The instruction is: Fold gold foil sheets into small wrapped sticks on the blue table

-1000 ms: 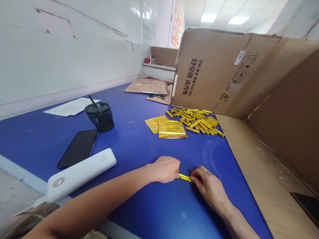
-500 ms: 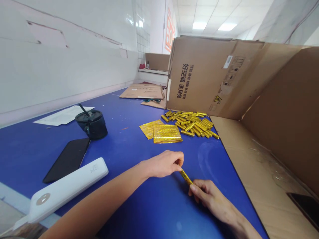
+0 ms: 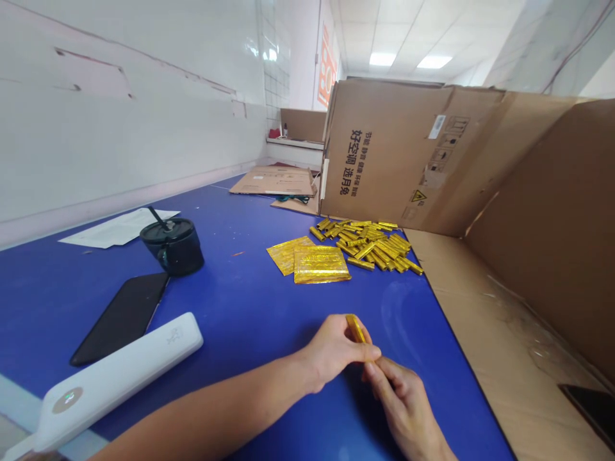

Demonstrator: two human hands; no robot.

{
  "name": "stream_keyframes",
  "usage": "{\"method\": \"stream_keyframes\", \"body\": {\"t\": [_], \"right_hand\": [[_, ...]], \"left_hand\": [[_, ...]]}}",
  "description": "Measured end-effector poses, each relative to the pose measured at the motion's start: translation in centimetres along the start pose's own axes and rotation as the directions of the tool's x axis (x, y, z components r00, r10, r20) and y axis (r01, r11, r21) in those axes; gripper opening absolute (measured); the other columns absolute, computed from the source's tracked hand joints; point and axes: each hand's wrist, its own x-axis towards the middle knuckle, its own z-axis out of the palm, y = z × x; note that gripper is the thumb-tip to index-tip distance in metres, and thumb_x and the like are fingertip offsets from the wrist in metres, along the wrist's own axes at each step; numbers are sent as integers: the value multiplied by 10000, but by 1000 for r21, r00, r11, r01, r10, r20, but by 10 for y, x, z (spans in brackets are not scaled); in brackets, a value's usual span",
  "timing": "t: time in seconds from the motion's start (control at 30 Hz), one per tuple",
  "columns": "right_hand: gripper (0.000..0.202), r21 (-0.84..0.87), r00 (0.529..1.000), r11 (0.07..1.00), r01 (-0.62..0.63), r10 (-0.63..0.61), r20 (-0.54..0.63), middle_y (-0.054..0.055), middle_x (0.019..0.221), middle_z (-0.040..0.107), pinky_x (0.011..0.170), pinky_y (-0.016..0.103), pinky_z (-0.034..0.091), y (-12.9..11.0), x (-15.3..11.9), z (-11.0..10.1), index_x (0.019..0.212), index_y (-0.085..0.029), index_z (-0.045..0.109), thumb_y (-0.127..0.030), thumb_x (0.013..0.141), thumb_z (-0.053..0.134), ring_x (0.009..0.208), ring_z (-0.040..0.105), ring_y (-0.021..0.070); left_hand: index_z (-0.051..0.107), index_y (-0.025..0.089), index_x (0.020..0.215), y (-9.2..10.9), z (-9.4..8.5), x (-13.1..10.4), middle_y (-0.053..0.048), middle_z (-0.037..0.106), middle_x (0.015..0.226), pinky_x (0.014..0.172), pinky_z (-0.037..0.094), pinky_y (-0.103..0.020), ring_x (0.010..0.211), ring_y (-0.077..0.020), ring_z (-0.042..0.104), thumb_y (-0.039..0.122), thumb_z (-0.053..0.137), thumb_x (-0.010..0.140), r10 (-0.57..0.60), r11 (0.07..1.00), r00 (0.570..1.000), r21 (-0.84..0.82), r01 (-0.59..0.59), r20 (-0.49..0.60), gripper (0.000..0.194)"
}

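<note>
A narrow folded strip of gold foil (image 3: 355, 328) is held slantwise above the blue table. My left hand (image 3: 331, 351) is closed around it, with thumb and fingers along its sides. At its lower end, my right hand (image 3: 402, 392) pinches with thumb and forefinger, touching the left thumb; that end is hidden by the fingers. Beyond the hands lie flat gold foil sheets (image 3: 321, 264), one stack overlapping another piece. Just behind them and to the right is a loose pile of small gold foil rolls (image 3: 379, 246).
On the left are a dark lidded mug (image 3: 173, 246) with a straw, a black phone (image 3: 122, 317), a long white device (image 3: 125, 378) and white paper (image 3: 113, 229). A large cardboard box (image 3: 384, 153) walls off the back and right. Flattened cardboard (image 3: 273, 180) lies farther back.
My left hand has slid down along the foil strip to meet my right hand, its thumb now over the lower end. The right hand has shifted slightly down. The pile looks unchanged.
</note>
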Motion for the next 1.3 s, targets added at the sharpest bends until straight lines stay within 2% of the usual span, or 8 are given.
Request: {"method": "stream_keyframes", "body": {"t": [0.1, 0.3, 0.47, 0.53, 0.73, 0.93, 1.13, 1.3], "right_hand": [[322, -21, 999, 1000, 16, -17, -27, -40, 548, 322, 471, 199, 282, -1, 0, 0, 560, -175, 393, -352, 829, 389, 505, 288, 91], [324, -50, 999, 999, 14, -17, -42, -45, 523, 328, 446, 190, 283, -4, -1, -2, 559, -171, 431, -336, 834, 383, 481, 304, 86], [325, -205, 981, 970, 131, -156, -114, -53, 514, 292, 431, 199, 262, 2, 0, -4, 518, -185, 350, -292, 818, 415, 444, 280, 78], [320, -238, 976, 961, 140, -174, -129, -53, 515, 291, 429, 203, 257, 5, 0, -4, 524, -188, 345, -289, 818, 416, 439, 278, 79], [342, -149, 998, 988, 28, -37, -54, -42, 533, 311, 458, 210, 273, 2, 0, -6, 541, -187, 378, -351, 841, 368, 475, 293, 92], [370, -10, 994, 996, -92, 92, 62, -40, 537, 340, 455, 209, 268, 1, 0, -7, 605, -171, 460, -429, 839, 337, 493, 307, 95], [332, -48, 992, 995, -92, 96, 85, -38, 585, 333, 494, 207, 295, 2, 2, -5, 609, -174, 417, -433, 815, 394, 544, 304, 98], [343, -37, 994, 998, -54, 57, 90, -46, 544, 314, 462, 203, 279, -3, 1, -5, 633, -170, 451, -401, 852, 322, 490, 289, 89]], "left_hand": [[498, 125, 579, -1, -1, 1, 47, 497, 495, 497, 375, -202, 468, -72, 464, 161, 677, 532, 5, 1000, 997, 19, -3, -83, 188], [505, 127, 575, -1, -1, -2, 31, 517, 493, 517, 381, -225, 474, -91, 485, 186, 698, 521, -3, 999, 1000, -49, 2, -25, 210], [541, 120, 620, 6, -4, 1, 17, 536, 530, 500, 367, -210, 478, -77, 473, 297, 677, 577, -6, 998, 994, 67, 14, -111, 228], [546, 120, 619, 9, -5, 2, 18, 535, 527, 498, 371, -208, 478, -78, 474, 301, 682, 568, -1, 996, 990, 90, 13, -138, 232], [526, 119, 602, 8, -4, 3, 16, 535, 527, 505, 384, -213, 475, -75, 466, 275, 659, 581, 20, 997, 991, 75, -10, -130, 206], [524, 123, 627, 8, -9, 2, 16, 532, 539, 459, 339, -198, 458, -70, 445, 297, 643, 597, 54, 993, 992, 110, -42, -111, 213], [506, 129, 596, -1, -4, 0, 40, 483, 518, 474, 330, -197, 481, -73, 425, 261, 635, 591, 65, 981, 992, 190, -43, -113, 184], [483, 133, 594, -8, -3, -1, 40, 475, 495, 460, 321, -200, 453, -70, 412, 326, 633, 612, 27, 983, 997, 186, -12, -74, 245]]}}
